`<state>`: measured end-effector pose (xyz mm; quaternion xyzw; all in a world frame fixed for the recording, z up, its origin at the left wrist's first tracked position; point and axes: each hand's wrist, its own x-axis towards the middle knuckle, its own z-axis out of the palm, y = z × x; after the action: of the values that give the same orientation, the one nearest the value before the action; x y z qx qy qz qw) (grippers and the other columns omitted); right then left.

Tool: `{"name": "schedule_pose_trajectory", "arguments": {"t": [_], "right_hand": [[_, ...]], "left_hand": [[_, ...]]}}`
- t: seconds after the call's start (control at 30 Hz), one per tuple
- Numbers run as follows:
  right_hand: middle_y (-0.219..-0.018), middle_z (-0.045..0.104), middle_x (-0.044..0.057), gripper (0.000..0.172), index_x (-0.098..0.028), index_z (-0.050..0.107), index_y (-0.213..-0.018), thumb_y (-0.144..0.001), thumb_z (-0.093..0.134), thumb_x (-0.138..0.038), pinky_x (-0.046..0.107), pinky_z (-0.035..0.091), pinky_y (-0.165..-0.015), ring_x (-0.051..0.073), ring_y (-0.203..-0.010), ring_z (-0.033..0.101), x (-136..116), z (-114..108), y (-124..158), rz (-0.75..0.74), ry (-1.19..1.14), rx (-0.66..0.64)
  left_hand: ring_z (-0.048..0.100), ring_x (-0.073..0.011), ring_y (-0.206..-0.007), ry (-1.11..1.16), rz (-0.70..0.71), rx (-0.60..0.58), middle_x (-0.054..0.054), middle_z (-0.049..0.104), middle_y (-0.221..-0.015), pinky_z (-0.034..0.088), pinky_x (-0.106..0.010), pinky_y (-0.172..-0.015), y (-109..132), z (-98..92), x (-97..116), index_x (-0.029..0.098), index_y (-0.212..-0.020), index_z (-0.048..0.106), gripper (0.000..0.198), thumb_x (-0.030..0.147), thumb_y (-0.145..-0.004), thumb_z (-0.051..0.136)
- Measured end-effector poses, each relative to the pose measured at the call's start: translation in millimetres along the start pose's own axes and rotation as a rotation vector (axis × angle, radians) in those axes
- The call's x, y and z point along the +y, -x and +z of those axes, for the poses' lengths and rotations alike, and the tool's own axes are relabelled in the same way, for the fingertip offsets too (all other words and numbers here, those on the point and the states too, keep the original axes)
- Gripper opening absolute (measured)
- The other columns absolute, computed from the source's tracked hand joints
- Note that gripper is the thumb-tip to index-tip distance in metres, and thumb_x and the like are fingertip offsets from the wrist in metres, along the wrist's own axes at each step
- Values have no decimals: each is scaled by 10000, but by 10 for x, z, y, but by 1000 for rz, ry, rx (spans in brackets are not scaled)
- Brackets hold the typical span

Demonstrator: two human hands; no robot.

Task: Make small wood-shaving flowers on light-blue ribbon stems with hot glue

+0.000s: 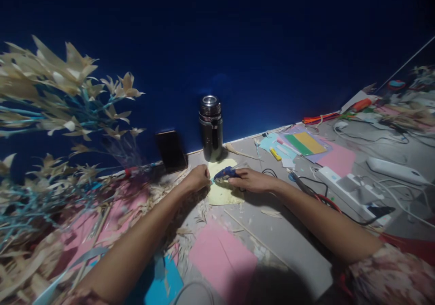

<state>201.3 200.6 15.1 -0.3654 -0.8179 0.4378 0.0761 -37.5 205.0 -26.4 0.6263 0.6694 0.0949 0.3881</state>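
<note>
Right hand (pixel 250 180) wrapped round blue tool (pixel 224 173), tip by your left hand (pixel 199 178) — can't tell its grip; likely close tip work, next needing steadiness.

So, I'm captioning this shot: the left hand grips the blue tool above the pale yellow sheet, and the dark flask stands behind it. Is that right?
Not quite: the head view shows the right hand gripping the blue tool, not the left hand. The tool is indeed above the pale yellow sheet, and the dark flask stands behind it.
</note>
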Motion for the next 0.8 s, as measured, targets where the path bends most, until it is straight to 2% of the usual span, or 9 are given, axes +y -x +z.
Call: {"name": "schedule_pose_trajectory", "arguments": {"t": [0.23, 0.3, 0.4, 0.53, 0.67, 0.8], "right_hand": [[-756, 623, 60, 407, -156, 655, -818, -1001, 459, -462, 296, 440, -602, 171, -652, 546, 66, -47, -61, 69, 21, -8], [-736, 616, 50, 414, -156, 660, -844, -1007, 440, -467, 288, 437, -574, 169, -636, 541, 79, -61, -33, 72, 9, 8], [-808, 639, 57, 407, -160, 668, -917, -1012, 432, -478, 285, 454, -578, 166, -654, 558, 60, -43, -14, 57, -6, 40], [-908, 687, 97, 426, -165, 684, -786, -997, 487, -479, 325, 501, -708, 202, -770, 619, 4, -15, -32, 16, 33, 52], [-1022, 713, 111, 368, -167, 726, -941, -1012, 471, -422, 371, 507, -868, 247, -961, 638, -2, -98, 34, 15, 32, 127], [-1065, 715, 106, 370, -178, 741, -997, -1007, 488, -448, 384, 502, -902, 261, -1007, 629, -17, -113, 107, -5, 21, 125]], "left_hand": [[669, -262, -1055, 8, -14, -23, -104, 654, -1263, 582, -470, -875, 126, -67, -3, 169, -1258, 627, 356, 343, -948, 656], [671, -257, -1051, 17, -38, -14, -107, 654, -1262, 583, -469, -872, 136, -63, -1, 170, -1263, 624, 358, 342, -950, 654], [670, -258, -1053, 29, -60, -14, -107, 651, -1267, 583, -470, -873, 129, -53, 15, 171, -1267, 621, 362, 343, -950, 654], [668, -262, -1058, 35, -68, -19, -106, 650, -1271, 583, -471, -875, 128, -50, 48, 171, -1268, 622, 365, 345, -949, 655], [671, -261, -1049, 37, -74, -23, -103, 653, -1262, 586, -465, -867, 147, -42, 66, 169, -1261, 625, 360, 344, -948, 656], [676, -254, -1030, 28, -73, -16, -99, 662, -1239, 589, -456, -855, 157, -41, 69, 165, -1244, 632, 345, 341, -948, 657]]}}
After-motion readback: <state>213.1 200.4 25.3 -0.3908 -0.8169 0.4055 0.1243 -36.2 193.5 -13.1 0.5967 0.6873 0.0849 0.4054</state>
